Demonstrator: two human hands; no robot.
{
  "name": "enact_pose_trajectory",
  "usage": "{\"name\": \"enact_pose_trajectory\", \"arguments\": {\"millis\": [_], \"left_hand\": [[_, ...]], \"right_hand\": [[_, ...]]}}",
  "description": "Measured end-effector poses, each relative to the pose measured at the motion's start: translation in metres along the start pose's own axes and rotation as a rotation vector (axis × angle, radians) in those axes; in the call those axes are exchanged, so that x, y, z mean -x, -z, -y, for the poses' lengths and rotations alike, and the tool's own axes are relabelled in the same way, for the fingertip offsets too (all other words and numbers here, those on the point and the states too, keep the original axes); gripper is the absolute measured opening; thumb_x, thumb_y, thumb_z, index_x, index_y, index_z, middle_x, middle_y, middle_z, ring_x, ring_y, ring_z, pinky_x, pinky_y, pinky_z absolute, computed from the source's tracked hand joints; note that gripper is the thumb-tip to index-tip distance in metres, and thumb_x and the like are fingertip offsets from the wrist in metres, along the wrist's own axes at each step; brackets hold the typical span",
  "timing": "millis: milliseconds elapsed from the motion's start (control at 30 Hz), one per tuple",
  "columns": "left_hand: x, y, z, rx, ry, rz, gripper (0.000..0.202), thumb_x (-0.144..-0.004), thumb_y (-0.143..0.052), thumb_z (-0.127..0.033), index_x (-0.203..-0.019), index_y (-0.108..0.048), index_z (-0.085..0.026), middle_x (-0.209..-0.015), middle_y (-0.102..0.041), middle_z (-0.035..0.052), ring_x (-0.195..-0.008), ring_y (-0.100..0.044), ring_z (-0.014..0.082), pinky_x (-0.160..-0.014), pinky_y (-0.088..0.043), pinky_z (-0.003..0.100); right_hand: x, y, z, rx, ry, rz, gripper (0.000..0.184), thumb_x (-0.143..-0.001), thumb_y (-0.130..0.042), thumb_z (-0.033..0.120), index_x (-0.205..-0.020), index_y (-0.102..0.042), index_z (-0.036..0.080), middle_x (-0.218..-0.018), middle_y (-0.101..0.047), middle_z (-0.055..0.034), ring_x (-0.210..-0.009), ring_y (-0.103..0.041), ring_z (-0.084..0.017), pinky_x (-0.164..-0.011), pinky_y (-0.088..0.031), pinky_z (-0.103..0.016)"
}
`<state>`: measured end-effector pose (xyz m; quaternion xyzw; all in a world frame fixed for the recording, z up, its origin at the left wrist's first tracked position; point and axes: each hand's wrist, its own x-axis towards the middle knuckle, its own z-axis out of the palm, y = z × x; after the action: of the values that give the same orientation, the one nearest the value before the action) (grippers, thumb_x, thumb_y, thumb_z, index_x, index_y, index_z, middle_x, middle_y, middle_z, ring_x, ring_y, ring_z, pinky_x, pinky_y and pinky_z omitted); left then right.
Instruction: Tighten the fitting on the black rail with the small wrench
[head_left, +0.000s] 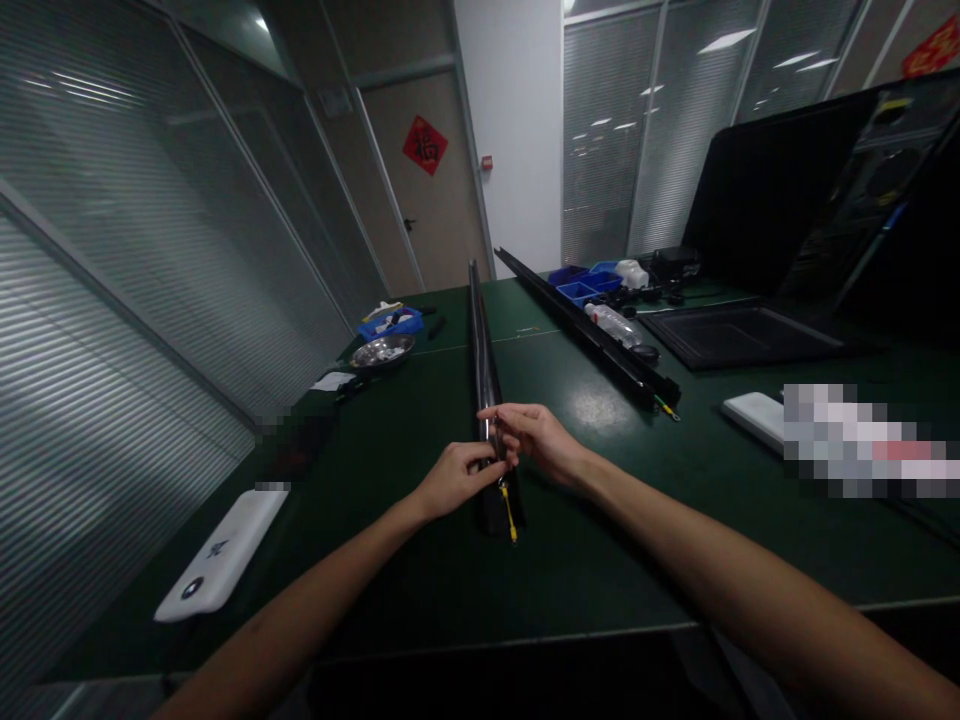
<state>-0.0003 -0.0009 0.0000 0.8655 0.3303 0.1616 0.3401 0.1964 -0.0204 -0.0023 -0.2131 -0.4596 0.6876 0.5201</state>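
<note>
A long, glossy black rail (pixel 484 365) runs away from me along the green table. Near its close end, the fingers of my left hand (pixel 459 478) pinch together over the rail's right side, beside a short yellow wire (pixel 510 512) with a ring terminal at its tip. My right hand (pixel 541 438) comes in from the right, index finger laid across the rail and the other fingers curled against the left fingertips. Whatever sits between the fingers of both hands is too small and dark to make out.
A second black rail (pixel 592 335) with a green-yellow wire (pixel 666 408) lies to the right. Blue bins (pixel 577 292), a plastic bottle (pixel 613 325) and a black tray (pixel 739 335) are beyond it. A metal bowl (pixel 382 352) and white device (pixel 225 550) stand left.
</note>
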Motion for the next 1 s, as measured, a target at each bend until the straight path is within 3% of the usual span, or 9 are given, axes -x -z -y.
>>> {"name": "enact_pose_trajectory", "arguments": {"millis": [367, 667, 1000], "left_hand": [[0.001, 0.0, -0.004, 0.009, -0.049, -0.007, 0.033, -0.1, -0.053, -0.04, -0.098, -0.071, -0.013, -0.082, -0.063, 0.0017, -0.058, -0.045, 0.0099, -0.054, -0.032, 0.021], [0.001, 0.003, -0.006, 0.059, -0.058, 0.005, 0.035, -0.101, -0.051, -0.041, -0.098, -0.071, -0.012, -0.087, -0.064, 0.0037, -0.07, -0.054, 0.0146, -0.064, -0.04, 0.023], [0.002, 0.0, -0.01, 0.132, 0.035, -0.038, 0.038, -0.095, -0.058, -0.047, -0.092, -0.069, -0.011, -0.067, -0.054, -0.0016, -0.055, -0.042, 0.0098, -0.053, -0.031, 0.02]], "right_hand": [[0.001, -0.004, 0.001, 0.05, 0.018, -0.045, 0.039, -0.083, -0.077, 0.047, -0.103, -0.076, 0.014, -0.064, -0.057, 0.0035, -0.05, -0.048, -0.008, -0.048, -0.047, -0.022], [0.0, 0.001, -0.002, 0.053, 0.016, -0.034, 0.036, -0.085, -0.077, 0.044, -0.105, -0.076, 0.015, -0.062, -0.059, 0.0029, -0.049, -0.05, -0.007, -0.048, -0.047, -0.021], [0.001, -0.001, 0.003, 0.005, 0.017, -0.051, 0.032, -0.08, -0.082, 0.041, -0.096, -0.075, 0.014, -0.059, -0.06, 0.0036, -0.046, -0.051, -0.007, -0.044, -0.05, -0.019]]}}
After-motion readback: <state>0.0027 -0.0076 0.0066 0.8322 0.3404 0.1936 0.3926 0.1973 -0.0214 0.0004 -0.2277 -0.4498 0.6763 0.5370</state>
